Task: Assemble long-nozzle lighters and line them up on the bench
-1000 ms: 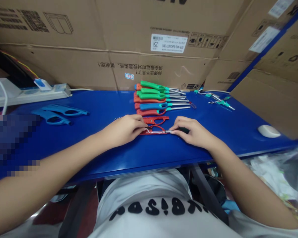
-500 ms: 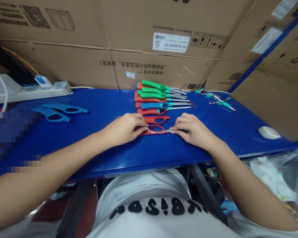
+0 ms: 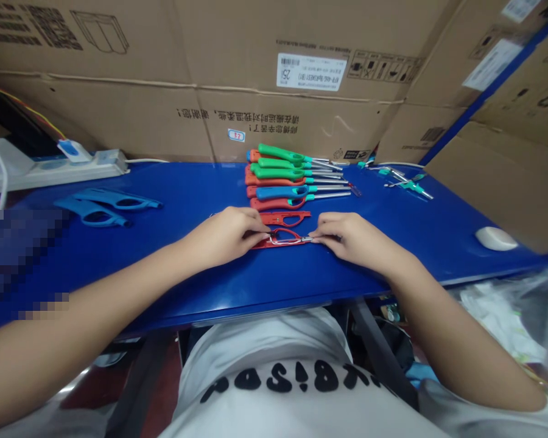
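Out of sight, cropped or unreadable

Both ends of the red shell (image 3: 281, 238) covered by the fingers (image 3: 256, 230) of the left hand (image 3: 223, 236) and right hand (image 3: 354, 238); pinched or merely pressed, impossible to tell. Far left of the left fingers, a pixelated patch (image 3: 22, 255), contents unreadable. Beyond the fingers, white label (image 3: 311, 71) print too small to read, cardboard boxes (image 3: 164, 79) cropped by the top edge. Well right of the right fingers, small teal parts (image 3: 404, 181) too tiny to identify.
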A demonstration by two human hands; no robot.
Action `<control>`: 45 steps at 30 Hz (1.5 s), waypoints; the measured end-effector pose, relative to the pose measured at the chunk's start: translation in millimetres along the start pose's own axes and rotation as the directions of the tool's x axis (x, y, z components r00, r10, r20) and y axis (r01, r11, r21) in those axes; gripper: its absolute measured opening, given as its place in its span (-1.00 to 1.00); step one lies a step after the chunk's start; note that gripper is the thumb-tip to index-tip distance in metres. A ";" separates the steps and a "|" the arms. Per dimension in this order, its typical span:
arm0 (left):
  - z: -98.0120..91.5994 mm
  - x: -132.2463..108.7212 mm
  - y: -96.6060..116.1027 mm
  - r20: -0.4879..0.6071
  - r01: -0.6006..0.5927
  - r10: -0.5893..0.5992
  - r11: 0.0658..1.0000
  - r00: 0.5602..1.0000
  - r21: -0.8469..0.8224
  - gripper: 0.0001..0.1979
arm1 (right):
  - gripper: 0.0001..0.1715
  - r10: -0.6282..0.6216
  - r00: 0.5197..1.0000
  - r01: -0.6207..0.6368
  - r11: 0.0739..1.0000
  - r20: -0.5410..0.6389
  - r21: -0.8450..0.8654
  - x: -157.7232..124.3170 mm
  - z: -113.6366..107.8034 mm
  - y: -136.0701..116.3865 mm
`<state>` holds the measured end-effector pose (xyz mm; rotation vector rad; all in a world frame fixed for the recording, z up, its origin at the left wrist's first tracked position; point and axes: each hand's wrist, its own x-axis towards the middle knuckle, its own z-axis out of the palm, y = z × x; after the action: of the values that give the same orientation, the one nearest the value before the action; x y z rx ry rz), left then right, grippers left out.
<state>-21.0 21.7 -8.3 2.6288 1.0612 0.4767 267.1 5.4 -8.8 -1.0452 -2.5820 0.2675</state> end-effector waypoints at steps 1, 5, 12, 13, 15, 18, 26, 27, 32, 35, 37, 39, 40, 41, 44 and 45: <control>-0.1 -0.4 0.4 0.000 -0.001 0.001 1.000 1.000 0.002 -0.76 | -0.76 0.004 1.000 -0.004 1.000 0.016 -0.007 2.0 -1.6 -0.6; 2.6 -2.2 2.5 -0.020 0.030 -0.029 0.999 0.999 0.033 -0.77 | -0.78 0.024 0.997 -0.022 0.999 0.070 -0.028 6.7 -6.2 -3.8; 7.3 -7.4 10.9 0.009 0.004 -0.006 0.967 1.000 0.255 -0.70 | -0.81 0.079 0.995 -0.075 0.995 0.058 -0.068 2.7 -4.5 -6.7; 6.8 -8.2 12.6 0.024 -0.011 0.004 0.954 1.000 0.299 -0.68 | -0.80 0.088 0.994 -0.083 0.993 0.057 -0.084 1.8 -4.6 -7.0; 5.3 -10.0 15.0 0.051 -0.047 0.030 0.930 0.998 0.365 -0.64 | -0.79 0.107 0.992 -0.100 0.989 0.060 -0.112 0.2 -5.2 -7.6; 3.2 -13.2 15.6 0.085 -0.081 0.050 0.907 0.995 0.414 -0.57 | -0.79 0.120 0.991 -0.112 0.987 0.062 -0.119 -1.7 -6.3 -6.8; 4.1 -20.0 19.1 0.133 -0.094 0.030 0.858 0.991 0.505 -0.49 | -0.78 0.136 0.989 -0.131 0.988 0.062 -0.086 -4.1 -7.2 -3.7; 3.7 -19.3 19.8 0.129 -0.088 0.026 0.858 0.991 0.506 -0.50 | -0.77 0.143 0.987 -0.137 0.987 0.070 -0.088 -4.1 -8.3 -4.1; -1.3 -14.2 17.3 0.136 -0.096 0.056 0.946 0.989 0.308 -0.58 | -0.81 0.128 0.986 -0.131 0.991 0.107 0.021 -3.4 -15.0 -8.1; -1.9 -13.9 15.3 0.134 -0.129 0.111 0.983 0.985 0.133 -0.53 | -0.70 0.113 0.990 -0.121 0.988 0.087 0.092 -2.2 -13.1 -13.6; -0.5 -14.0 15.7 0.149 -0.164 0.151 0.983 0.977 0.079 -0.48 | -0.72 0.098 0.992 -0.106 0.990 0.080 0.091 -0.9 -8.1 -17.4; 1.8 -13.3 16.7 0.158 -0.194 0.182 0.979 0.971 0.065 -0.47 | -0.81 0.075 0.993 -0.083 0.992 0.093 0.093 0.4 -1.9 -19.8; 3.0 -12.6 17.1 0.158 -0.205 0.193 0.977 0.969 0.064 -0.47 | -0.84 0.067 0.993 -0.078 0.992 0.098 0.104 1.0 1.0 -20.2; 4.2 -11.7 17.3 0.157 -0.213 0.201 0.975 0.967 0.063 -0.48 | -0.87 0.065 0.993 -0.076 0.989 0.097 0.126 1.4 3.6 -20.0; 6.9 -9.1 16.6 0.159 -0.222 0.210 0.974 0.965 0.056 -0.54 | -0.91 0.075 0.995 -0.086 0.972 0.058 0.220 1.6 8.6 -17.4; 7.4 -8.5 16.1 0.159 -0.223 0.213 0.974 0.964 0.049 -0.55 | -0.92 0.079 0.996 -0.087 0.965 0.040 0.247 1.2 9.5 -16.4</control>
<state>-13.9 3.5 -11.0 2.8041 0.7578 0.2812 252.2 -5.8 -12.4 -1.0636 -2.4524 0.6148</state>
